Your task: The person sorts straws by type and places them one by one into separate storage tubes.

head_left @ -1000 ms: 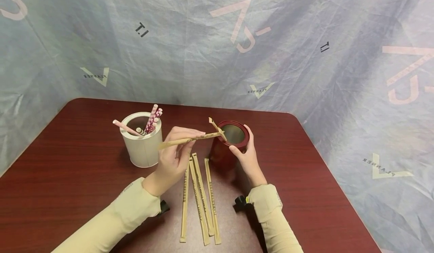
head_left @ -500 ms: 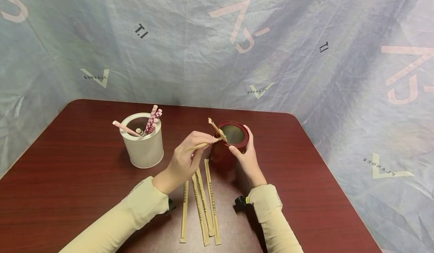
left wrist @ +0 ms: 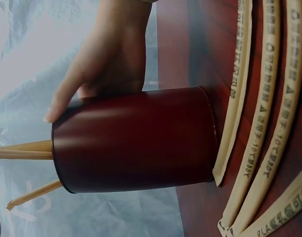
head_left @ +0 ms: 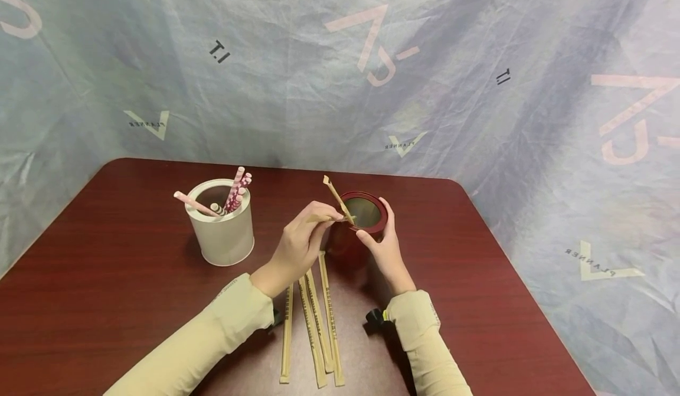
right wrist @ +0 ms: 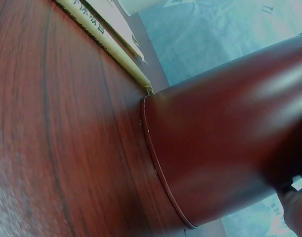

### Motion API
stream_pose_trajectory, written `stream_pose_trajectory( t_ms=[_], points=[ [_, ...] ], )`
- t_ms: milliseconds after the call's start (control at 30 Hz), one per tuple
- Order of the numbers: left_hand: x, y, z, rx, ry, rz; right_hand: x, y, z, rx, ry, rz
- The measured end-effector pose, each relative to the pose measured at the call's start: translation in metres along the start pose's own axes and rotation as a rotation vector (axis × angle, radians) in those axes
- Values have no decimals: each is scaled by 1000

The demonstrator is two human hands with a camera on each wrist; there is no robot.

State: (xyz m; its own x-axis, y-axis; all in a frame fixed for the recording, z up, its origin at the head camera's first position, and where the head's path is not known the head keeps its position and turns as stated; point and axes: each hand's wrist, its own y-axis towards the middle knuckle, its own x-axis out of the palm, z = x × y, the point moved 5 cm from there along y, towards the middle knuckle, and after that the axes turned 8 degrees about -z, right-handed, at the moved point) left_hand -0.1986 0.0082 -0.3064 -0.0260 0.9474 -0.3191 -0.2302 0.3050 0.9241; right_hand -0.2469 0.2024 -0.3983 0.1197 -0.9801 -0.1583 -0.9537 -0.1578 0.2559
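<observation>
My left hand [head_left: 297,242] pinches a paper-wrapped straw [left wrist: 24,150], whose far end reaches into the mouth of a dark red can [left wrist: 136,140]. Most of that straw is hidden by the fingers in the head view. A second wrapped straw [head_left: 336,194] leans in the same can, its upper end sticking out to the far left. Around the can's right side, near the rim, my right hand [head_left: 390,254] holds it, thumb toward me. The can stands upright on the table, seen sideways in both wrist views. Just in front of it lie several wrapped straws [head_left: 330,319].
To the left stands a white can [head_left: 223,239] with several pink patterned straws [head_left: 196,203] poking out. The dark red wooden table [head_left: 478,301] ends at a printed grey cloth [head_left: 287,89] behind. A black wrist camera [head_left: 375,318] shows by the right cuff.
My left hand has moved right to the red can, bringing the wrapped straw's end into its mouth. The leaning straw has shifted slightly. My right hand keeps its hold on the can.
</observation>
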Motion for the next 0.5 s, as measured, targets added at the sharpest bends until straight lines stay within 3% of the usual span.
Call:
stream_pose_trajectory(
  t_ms=[500],
  points=[
    [18,-2,-24,-203,49,-45,0,1,0,3,6,1]
  ],
)
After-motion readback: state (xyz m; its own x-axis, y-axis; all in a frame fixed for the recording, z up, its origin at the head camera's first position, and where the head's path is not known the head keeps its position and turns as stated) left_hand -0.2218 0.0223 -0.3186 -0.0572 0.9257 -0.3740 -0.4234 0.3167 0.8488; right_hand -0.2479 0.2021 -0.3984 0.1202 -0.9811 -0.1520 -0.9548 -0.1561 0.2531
